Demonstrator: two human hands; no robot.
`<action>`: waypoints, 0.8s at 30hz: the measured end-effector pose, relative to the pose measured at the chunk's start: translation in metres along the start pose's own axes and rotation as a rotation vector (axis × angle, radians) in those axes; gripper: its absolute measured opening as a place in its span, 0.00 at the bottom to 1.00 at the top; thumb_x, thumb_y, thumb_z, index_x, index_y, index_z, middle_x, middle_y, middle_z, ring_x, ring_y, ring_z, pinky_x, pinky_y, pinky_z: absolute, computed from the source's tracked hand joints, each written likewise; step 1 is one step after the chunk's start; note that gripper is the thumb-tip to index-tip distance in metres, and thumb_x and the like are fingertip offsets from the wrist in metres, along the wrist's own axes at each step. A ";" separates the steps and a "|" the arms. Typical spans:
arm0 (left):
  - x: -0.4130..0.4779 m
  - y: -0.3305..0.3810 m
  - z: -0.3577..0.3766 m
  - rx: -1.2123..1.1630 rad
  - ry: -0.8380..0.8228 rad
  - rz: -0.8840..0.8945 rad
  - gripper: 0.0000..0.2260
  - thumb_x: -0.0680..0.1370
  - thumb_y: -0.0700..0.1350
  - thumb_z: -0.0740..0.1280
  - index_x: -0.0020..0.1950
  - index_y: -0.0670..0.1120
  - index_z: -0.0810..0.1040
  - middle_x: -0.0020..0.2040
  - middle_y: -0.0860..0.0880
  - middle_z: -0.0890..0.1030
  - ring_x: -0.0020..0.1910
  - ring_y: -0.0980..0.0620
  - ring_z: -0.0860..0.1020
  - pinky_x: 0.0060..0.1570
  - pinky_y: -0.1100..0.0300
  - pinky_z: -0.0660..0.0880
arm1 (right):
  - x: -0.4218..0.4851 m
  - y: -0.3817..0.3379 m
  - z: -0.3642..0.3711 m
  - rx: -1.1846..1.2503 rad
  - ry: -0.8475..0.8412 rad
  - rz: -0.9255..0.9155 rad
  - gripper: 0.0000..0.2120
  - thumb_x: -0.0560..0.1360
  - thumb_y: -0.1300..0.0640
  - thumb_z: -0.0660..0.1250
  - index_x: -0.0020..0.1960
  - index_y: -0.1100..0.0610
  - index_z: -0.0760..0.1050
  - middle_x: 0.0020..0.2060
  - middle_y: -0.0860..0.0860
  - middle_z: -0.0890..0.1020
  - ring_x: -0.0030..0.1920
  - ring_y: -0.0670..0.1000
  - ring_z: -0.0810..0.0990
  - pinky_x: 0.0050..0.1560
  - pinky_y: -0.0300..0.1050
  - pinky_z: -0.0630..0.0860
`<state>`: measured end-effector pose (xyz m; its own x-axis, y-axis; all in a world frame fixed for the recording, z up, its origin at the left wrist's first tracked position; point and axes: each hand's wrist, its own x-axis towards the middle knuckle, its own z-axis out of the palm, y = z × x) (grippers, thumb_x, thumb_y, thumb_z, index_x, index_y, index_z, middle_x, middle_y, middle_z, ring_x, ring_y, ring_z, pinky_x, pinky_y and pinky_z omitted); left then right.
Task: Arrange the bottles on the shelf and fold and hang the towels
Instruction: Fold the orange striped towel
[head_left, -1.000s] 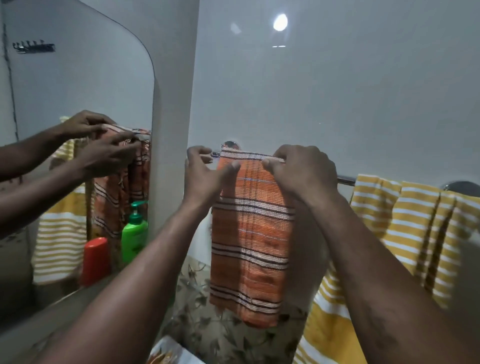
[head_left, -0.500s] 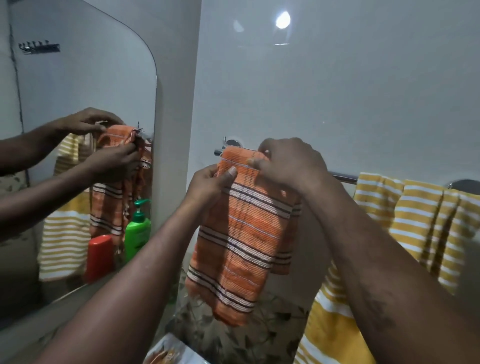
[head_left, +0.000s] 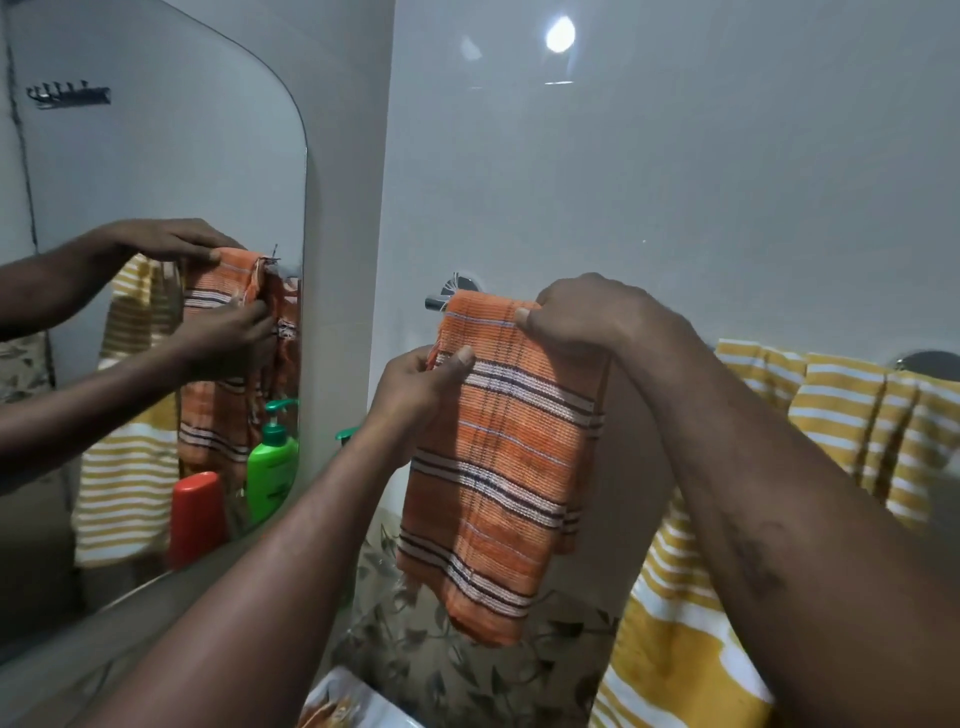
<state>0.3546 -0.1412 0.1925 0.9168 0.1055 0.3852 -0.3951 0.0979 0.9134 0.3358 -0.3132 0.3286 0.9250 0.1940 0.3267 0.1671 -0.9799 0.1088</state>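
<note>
An orange towel (head_left: 498, 467) with white and dark stripes hangs folded over the left end of a chrome towel rail (head_left: 439, 301) on the white wall. My right hand (head_left: 587, 317) pinches its top edge at the rail. My left hand (head_left: 415, 395) grips its left edge a little lower. The towel slants down to the right. A yellow and white striped towel (head_left: 852, 431) hangs over the same rail further right. In the mirror I see the reflection of a green pump bottle (head_left: 270, 467) and a red bottle (head_left: 197, 514); my left arm hides most of the real green bottle (head_left: 345, 434).
A large mirror (head_left: 156, 182) fills the left wall and reflects my arms and both towels. A hook rack (head_left: 67, 96) shows in the reflection. Floral-patterned tiles (head_left: 441, 660) run below the towels. A white object with an orange print (head_left: 343, 706) lies at the bottom edge.
The orange towel went from hanging straight with both hands on its top edge to slanting. My left hand dropped to its left edge and my right hand stayed on top.
</note>
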 end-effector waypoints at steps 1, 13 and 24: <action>0.000 0.001 0.000 0.007 0.003 -0.001 0.11 0.81 0.53 0.71 0.53 0.46 0.85 0.48 0.44 0.89 0.48 0.42 0.88 0.59 0.36 0.82 | 0.002 0.000 -0.001 0.004 -0.021 -0.005 0.25 0.82 0.35 0.53 0.66 0.50 0.78 0.63 0.53 0.80 0.61 0.57 0.78 0.63 0.56 0.77; -0.007 -0.021 -0.002 0.000 -0.062 -0.024 0.12 0.77 0.52 0.75 0.59 0.50 0.85 0.53 0.47 0.89 0.52 0.43 0.88 0.63 0.37 0.79 | -0.025 0.006 0.028 0.161 0.483 -0.086 0.31 0.76 0.31 0.67 0.72 0.50 0.71 0.64 0.51 0.81 0.64 0.56 0.79 0.60 0.55 0.76; -0.034 -0.054 -0.014 0.085 -0.142 -0.056 0.13 0.75 0.45 0.78 0.58 0.48 0.84 0.53 0.50 0.89 0.50 0.50 0.87 0.53 0.50 0.80 | -0.121 0.004 0.192 0.833 0.535 0.354 0.30 0.69 0.31 0.74 0.63 0.46 0.72 0.53 0.44 0.83 0.48 0.49 0.83 0.43 0.43 0.75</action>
<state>0.3440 -0.1360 0.1278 0.9385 -0.0389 0.3430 -0.3427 0.0145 0.9393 0.2900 -0.3498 0.1096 0.7292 -0.3135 0.6082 0.2864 -0.6675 -0.6874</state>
